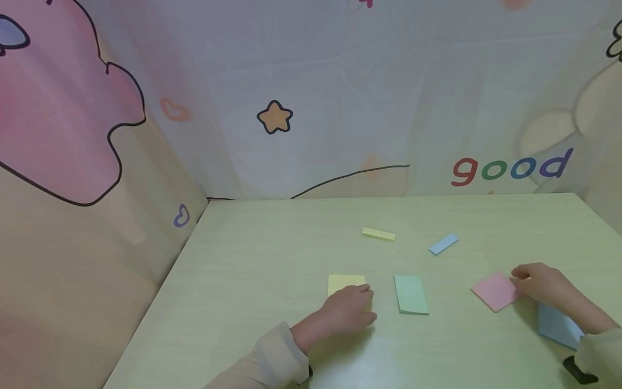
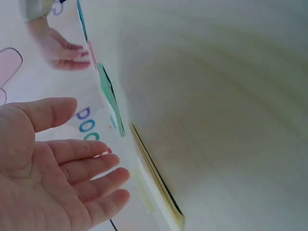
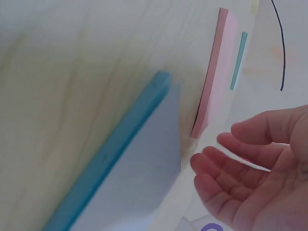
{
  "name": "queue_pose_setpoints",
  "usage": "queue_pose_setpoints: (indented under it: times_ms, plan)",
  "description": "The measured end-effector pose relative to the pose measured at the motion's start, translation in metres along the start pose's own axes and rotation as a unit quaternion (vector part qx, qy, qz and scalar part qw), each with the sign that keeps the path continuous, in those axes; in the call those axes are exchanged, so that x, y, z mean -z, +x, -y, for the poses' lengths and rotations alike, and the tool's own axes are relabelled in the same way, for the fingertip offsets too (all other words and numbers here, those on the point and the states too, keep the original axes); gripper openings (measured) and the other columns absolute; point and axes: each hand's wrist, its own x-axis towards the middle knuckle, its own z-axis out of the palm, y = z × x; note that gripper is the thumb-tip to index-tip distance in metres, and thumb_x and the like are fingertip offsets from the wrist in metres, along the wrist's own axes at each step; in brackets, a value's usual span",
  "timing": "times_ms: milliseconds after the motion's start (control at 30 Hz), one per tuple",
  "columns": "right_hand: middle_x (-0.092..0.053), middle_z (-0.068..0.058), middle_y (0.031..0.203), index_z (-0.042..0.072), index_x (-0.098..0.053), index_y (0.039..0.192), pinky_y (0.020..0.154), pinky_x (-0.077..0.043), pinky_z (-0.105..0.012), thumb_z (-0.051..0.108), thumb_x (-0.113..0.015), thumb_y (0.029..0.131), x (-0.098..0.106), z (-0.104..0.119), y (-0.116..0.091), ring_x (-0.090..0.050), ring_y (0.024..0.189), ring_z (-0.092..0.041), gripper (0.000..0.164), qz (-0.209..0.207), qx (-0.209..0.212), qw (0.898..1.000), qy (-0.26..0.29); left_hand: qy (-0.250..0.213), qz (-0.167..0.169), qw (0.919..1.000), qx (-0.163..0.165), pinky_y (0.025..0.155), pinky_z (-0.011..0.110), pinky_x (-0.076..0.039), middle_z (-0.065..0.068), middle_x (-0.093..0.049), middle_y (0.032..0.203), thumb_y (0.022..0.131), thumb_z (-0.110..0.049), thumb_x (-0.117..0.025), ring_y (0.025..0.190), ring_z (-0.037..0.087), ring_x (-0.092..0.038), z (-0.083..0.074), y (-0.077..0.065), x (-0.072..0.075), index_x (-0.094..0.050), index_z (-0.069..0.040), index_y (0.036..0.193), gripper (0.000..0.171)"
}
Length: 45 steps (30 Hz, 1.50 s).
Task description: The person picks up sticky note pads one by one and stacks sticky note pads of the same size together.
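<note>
My left hand [image 1: 342, 310] hovers over a yellow sticky note pad [image 1: 342, 282], covering its near part in the head view. In the left wrist view its fingers are spread and relaxed, with nothing between them. A pink sticky note pad [image 1: 494, 292] lies turned cornerwise on the table, and my right hand [image 1: 544, 283] is at its right corner. Loosely curled and holding nothing, that hand's fingers [image 3: 216, 192] show beside the pink pad in the right wrist view. Under the right wrist lies a blue sticky note pad [image 1: 556, 324], partly hidden by the forearm.
Between the hands rests a green sticky note pad [image 1: 411, 295]. Farther back lie a narrow yellow pad [image 1: 378, 234] and a narrow blue pad [image 1: 444, 244]. A printed cloth [image 1: 330, 119] hangs behind the pale wooden table [image 1: 233, 281] and along its left side.
</note>
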Motion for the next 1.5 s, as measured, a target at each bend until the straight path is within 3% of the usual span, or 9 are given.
queue_pose_setpoints:
  times_ms: [167, 367, 600, 667, 767, 900, 1233, 1500]
  plan:
    - [-0.043, -0.041, 0.112, -0.019, -0.047, 0.108, 0.076, -0.040, -0.056, 0.000, -0.055, 0.077, -0.006, 0.000, 0.000, -0.043, 0.099, -0.054, 0.038, -0.046, 0.066, 0.996, -0.036, 0.015, 0.012, 0.9990, -0.041, 0.098, 0.024, -0.037, 0.008, -0.041, 0.136, 0.089, -0.028, -0.047, 0.124, 0.017, -0.041, -0.013, 0.000, 0.000, -0.047, -0.003, 0.126, 0.045]
    - [-0.040, -0.041, 0.117, -0.018, -0.047, 0.112, 0.083, -0.037, -0.059, -0.006, -0.057, 0.074, -0.014, 0.000, 0.002, -0.039, 0.104, -0.054, 0.041, -0.042, 0.117, 0.990, -0.071, 0.024, 0.021, 0.9972, -0.067, 0.100, 0.022, -0.033, 0.006, -0.036, 0.140, 0.091, -0.030, -0.044, 0.127, 0.015, -0.036, -0.022, 0.002, -0.005, -0.042, -0.005, 0.130, 0.047]
    - [-0.050, -0.032, 0.115, -0.007, -0.058, 0.107, 0.081, -0.042, -0.053, -0.007, -0.059, 0.073, -0.021, 0.002, -0.002, -0.048, 0.103, -0.046, 0.034, -0.085, 0.204, 0.962, -0.160, 0.044, 0.042, 0.9950, -0.079, 0.099, 0.021, -0.034, 0.006, -0.033, 0.141, 0.091, -0.032, -0.044, 0.127, 0.014, -0.035, -0.027, 0.005, -0.009, -0.039, -0.007, 0.132, 0.048]
    - [-0.050, -0.030, 0.117, -0.006, -0.058, 0.108, 0.082, -0.042, -0.054, -0.008, -0.056, 0.074, -0.023, 0.003, -0.004, -0.047, 0.104, -0.045, 0.034, -0.088, 0.208, 0.957, -0.185, 0.049, 0.046, 0.9945, -0.080, 0.100, 0.021, -0.033, 0.006, -0.032, 0.142, 0.091, -0.033, -0.043, 0.127, 0.014, -0.035, -0.029, 0.005, -0.010, -0.038, -0.007, 0.133, 0.049]
    - [-0.048, -0.029, 0.122, -0.005, -0.054, 0.114, 0.082, -0.040, -0.056, -0.008, -0.051, 0.078, -0.024, 0.005, -0.006, -0.044, 0.109, -0.046, 0.036, -0.061, 0.183, 0.960, -0.203, 0.059, 0.052, 0.9936, -0.082, 0.100, 0.020, -0.032, 0.006, -0.031, 0.142, 0.092, -0.033, -0.043, 0.128, 0.013, -0.034, -0.030, 0.005, -0.010, -0.037, -0.007, 0.134, 0.050]
    - [-0.048, -0.027, 0.122, -0.004, -0.052, 0.116, 0.077, -0.042, -0.058, -0.007, -0.053, 0.078, -0.027, 0.003, -0.008, -0.044, 0.110, -0.046, 0.038, -0.051, 0.175, 0.956, -0.228, 0.065, 0.064, 0.9927, -0.079, 0.101, 0.020, -0.031, 0.005, -0.030, 0.143, 0.091, -0.034, -0.043, 0.128, 0.013, -0.034, -0.032, 0.006, -0.010, -0.036, -0.007, 0.134, 0.051]
    - [-0.050, -0.025, 0.121, -0.004, -0.053, 0.116, 0.072, -0.043, -0.057, -0.005, -0.062, 0.073, -0.032, 0.004, -0.008, -0.047, 0.108, -0.043, 0.043, -0.058, 0.171, 0.951, -0.250, 0.068, 0.089, 0.9923, -0.054, 0.100, 0.020, -0.032, 0.002, -0.026, 0.144, 0.090, -0.036, -0.044, 0.129, 0.012, -0.032, -0.039, 0.009, -0.009, -0.033, -0.010, 0.136, 0.053]
    - [-0.053, -0.024, 0.118, -0.004, -0.052, 0.116, 0.068, -0.045, -0.053, -0.006, -0.063, 0.071, -0.036, 0.003, -0.009, -0.051, 0.103, -0.040, 0.047, -0.078, 0.170, 0.948, -0.259, 0.098, 0.101, 0.9890, -0.047, 0.102, 0.021, -0.029, -0.001, -0.028, 0.144, 0.090, -0.039, -0.043, 0.130, 0.011, -0.030, -0.040, 0.013, -0.013, -0.034, -0.013, 0.136, 0.053]
